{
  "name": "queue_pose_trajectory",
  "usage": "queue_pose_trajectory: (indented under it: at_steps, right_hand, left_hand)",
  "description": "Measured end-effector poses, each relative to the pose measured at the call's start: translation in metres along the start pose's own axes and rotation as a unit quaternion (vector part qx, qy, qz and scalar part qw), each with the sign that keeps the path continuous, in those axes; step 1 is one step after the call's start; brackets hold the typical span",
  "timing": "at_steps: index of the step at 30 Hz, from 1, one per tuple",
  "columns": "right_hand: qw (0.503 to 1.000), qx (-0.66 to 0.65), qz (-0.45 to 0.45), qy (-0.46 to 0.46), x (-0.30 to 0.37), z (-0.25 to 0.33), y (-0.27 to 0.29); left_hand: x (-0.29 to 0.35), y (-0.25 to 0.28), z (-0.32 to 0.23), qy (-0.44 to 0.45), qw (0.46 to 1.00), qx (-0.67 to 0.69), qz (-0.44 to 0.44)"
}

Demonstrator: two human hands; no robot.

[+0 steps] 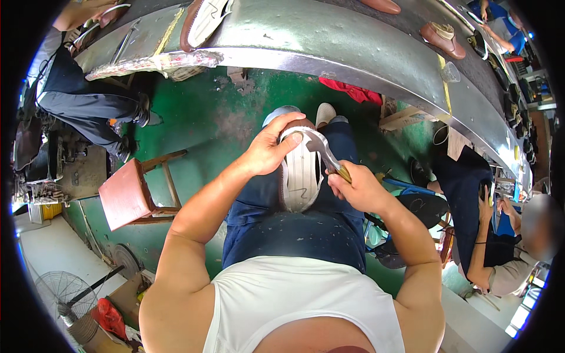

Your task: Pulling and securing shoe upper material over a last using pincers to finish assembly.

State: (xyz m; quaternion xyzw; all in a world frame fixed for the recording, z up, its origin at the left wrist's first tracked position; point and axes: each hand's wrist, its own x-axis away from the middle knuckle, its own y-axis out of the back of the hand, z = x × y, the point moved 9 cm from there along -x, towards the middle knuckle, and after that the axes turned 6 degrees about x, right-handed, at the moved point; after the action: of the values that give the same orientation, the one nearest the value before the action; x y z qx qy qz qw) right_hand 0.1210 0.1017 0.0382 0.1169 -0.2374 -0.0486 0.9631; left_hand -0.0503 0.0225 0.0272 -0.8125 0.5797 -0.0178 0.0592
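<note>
A shoe point(301, 176) with a pale, ridged sole and brown sides lies sole up across my lap, one end pointing away from me. My left hand point(276, 147) is closed on its far end, thumb pressed on the sole and fingers over the edge. Wrapped round the yellow-green handle of a hammer-like metal tool point(327, 157) is my right hand point(360, 187), to the right of the shoe. The tool's dark head rests over or on the sole near my left thumb; whether it touches I cannot tell. A squiggly dark mark shows on the near part of the sole.
A long metal bench point(329, 41) runs across the far side, bearing another upturned shoe point(206, 22) and a brown shoe point(442, 40). To the left stands a stool point(126, 194), with a fan point(65, 294) nearer. People work at far left, right and far right. Red cloth point(350, 90) lies under the bench.
</note>
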Motion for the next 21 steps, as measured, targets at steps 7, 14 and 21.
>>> queue_pose_trajectory:
  at_steps: [7, 14, 21]
  right_hand:
    - [0.939, 0.203, -0.231, 0.152, -0.017, -0.011, 0.005]
    - [0.932, 0.319, -0.17, 0.039, 0.011, 0.015, 0.01]
    - [0.995, 0.042, 0.017, -0.091, 0.008, 0.002, 0.021]
  left_hand:
    - [-0.011, 0.013, 0.029, 0.016, 0.997, 0.07, -0.015]
    - [-0.014, 0.005, 0.016, 0.017, 1.0, -0.007, 0.02]
    - [-0.021, 0.014, 0.033, 0.049, 0.995, 0.007, -0.09]
